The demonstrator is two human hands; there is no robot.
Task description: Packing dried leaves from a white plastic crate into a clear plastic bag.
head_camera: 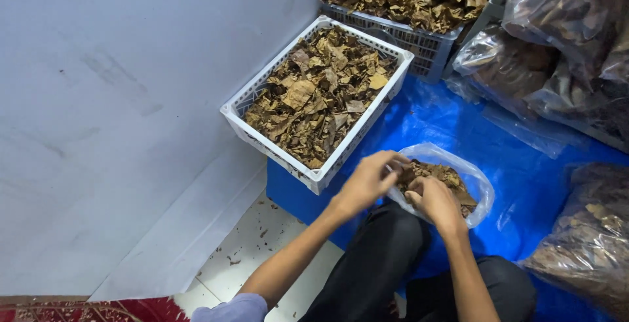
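While the white crate (262, 93) crowds left, both hands (367, 181) (434, 201) grip the leaf bag's (481, 188) rim shut.

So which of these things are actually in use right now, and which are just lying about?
In use:
left hand
right hand
clear bag of dried leaves

Lying about:
white crate of leaves
grey crate
filled plastic sacks
blue tarp

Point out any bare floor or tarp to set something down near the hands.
Free: the blue plastic tarp between the white plastic crate of dry brown leaves and the clear leaf-filled sacks, and the white tiled floor left of the knee. Crowded: both hands are at the small clear plastic bag of leaves.
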